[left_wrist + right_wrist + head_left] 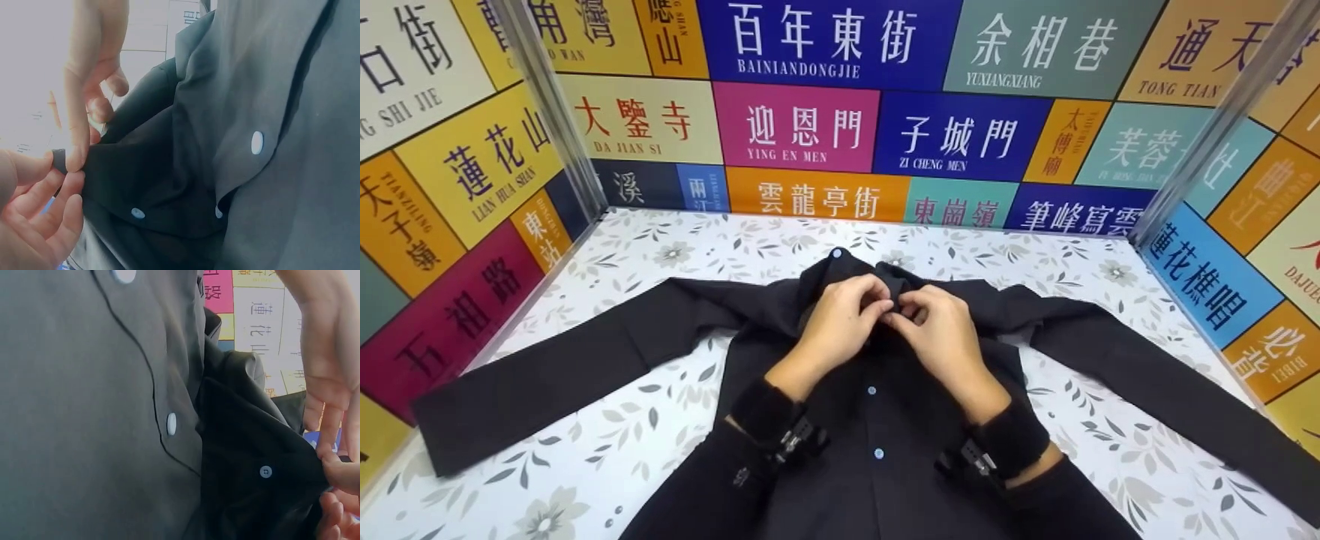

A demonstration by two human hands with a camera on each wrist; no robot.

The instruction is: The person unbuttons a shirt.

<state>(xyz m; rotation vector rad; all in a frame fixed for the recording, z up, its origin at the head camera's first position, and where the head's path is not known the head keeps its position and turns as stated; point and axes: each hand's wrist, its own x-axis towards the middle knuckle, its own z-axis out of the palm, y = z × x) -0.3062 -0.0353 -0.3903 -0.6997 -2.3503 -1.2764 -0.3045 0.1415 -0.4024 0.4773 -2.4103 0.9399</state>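
Observation:
A black button-up shirt (840,420) lies front up, its collar toward the back wall and its sleeves spread to both sides. At the collar (847,264), my left hand (840,319) pinches the dark cloth between thumb and fingers. Right beside it, my right hand (943,334) pinches the cloth too, the fingertips of both hands nearly meeting. Pale buttons dot the shirt: a placket button (871,390), a lower button (879,454) and a collar button (838,253). Another button (265,471) shows on the raised cloth in the right wrist view. Fingers hide the pinched spot.
The left sleeve (547,375) and right sleeve (1170,397) stretch across a white tabletop with a leaf print (660,427). Colourful panels with large characters (795,124) wall the table at the back and both sides, with clear corner posts (1200,127).

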